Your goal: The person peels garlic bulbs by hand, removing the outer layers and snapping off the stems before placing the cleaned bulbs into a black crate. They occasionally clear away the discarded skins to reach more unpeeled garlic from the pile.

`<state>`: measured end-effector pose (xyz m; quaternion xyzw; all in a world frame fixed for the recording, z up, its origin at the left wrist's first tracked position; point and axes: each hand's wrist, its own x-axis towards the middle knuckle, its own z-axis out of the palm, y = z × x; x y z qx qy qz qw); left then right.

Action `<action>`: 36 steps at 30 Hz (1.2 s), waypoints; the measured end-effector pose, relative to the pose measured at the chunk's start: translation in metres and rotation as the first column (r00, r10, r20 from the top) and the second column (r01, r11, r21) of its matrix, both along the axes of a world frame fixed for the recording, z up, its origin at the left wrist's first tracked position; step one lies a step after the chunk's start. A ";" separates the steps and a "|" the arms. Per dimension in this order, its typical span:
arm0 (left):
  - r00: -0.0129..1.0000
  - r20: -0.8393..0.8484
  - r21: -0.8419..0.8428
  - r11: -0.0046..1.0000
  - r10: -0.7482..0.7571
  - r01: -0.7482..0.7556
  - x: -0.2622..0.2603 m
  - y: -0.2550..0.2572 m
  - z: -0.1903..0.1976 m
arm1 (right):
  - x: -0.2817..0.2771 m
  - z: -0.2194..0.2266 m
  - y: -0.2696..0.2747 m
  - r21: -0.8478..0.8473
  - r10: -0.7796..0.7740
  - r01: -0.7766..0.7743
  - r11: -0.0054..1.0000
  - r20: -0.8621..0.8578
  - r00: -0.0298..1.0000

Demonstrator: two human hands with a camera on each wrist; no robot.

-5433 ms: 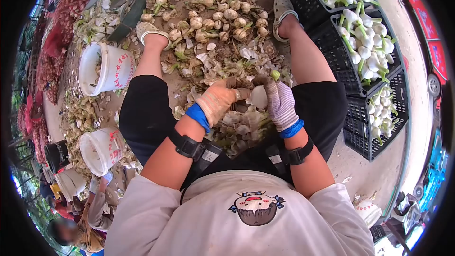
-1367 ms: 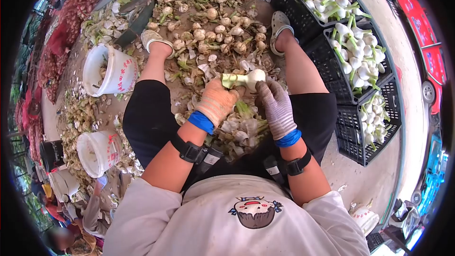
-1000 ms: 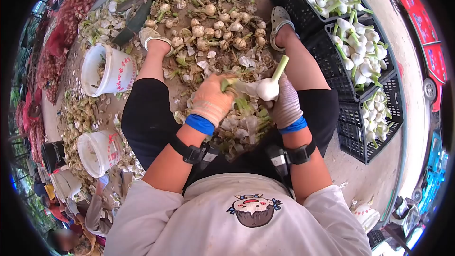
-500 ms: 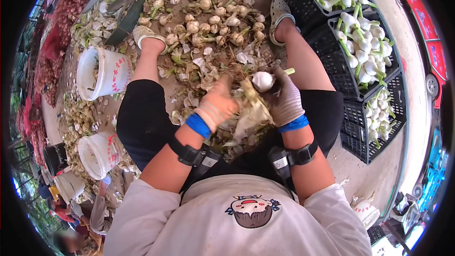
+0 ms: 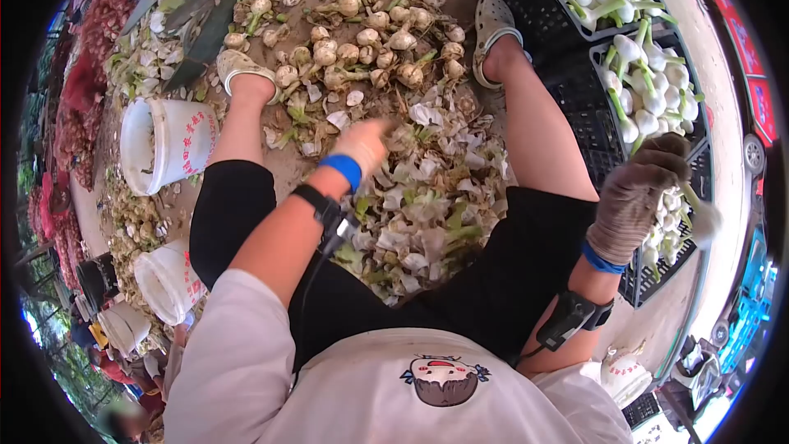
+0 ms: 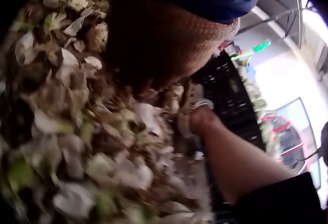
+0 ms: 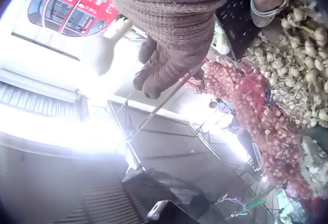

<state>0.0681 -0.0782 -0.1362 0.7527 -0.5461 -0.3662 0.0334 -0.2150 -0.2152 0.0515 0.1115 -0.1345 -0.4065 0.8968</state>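
A garlic bulb (image 5: 705,223) with a short trimmed stem hangs out beyond my gloved right hand (image 5: 634,201), which holds it by the stem over the right-hand crates. In the right wrist view the white bulb (image 7: 97,55) shows pale against the glare beside the gloved fingers (image 7: 152,83). My left hand (image 5: 360,148), in an orange-tinted glove, is blurred above the peelings (image 5: 415,218) between the legs, its fingers loosely bent toward the pile of unpeeled garlic (image 5: 362,45). No held thing shows there; in the left wrist view that hand (image 6: 164,39) is mostly in shadow.
Black plastic crates (image 5: 567,90) filled with cleaned garlic line the right side. White buckets (image 5: 171,144) stand at the left, near red net sacks (image 5: 90,74). My feet in clogs (image 5: 496,29) flank the garlic pile. Another person is at the lower left.
Loose skin has come away from the bulb. My right hand has carried the garlic from between the knees out to the right crates; my left hand has moved forward and left, without the skins.
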 end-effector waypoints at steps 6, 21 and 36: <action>0.847 0.529 0.078 0.992 0.043 -0.099 0.084 -0.071 -0.075 | 0.094 -0.033 0.048 -0.338 -0.318 -0.521 0.784 -0.939 0.130; -0.159 -0.860 0.445 0.558 0.486 -0.701 -0.032 0.012 0.089 | 0.112 -0.073 0.079 -0.510 -0.978 -0.858 0.061 -0.201 0.050; 0.903 -0.300 -0.568 0.703 0.307 -0.428 -0.059 0.081 0.142 | 0.069 -0.039 0.131 -0.192 0.092 -0.499 0.845 -0.867 0.489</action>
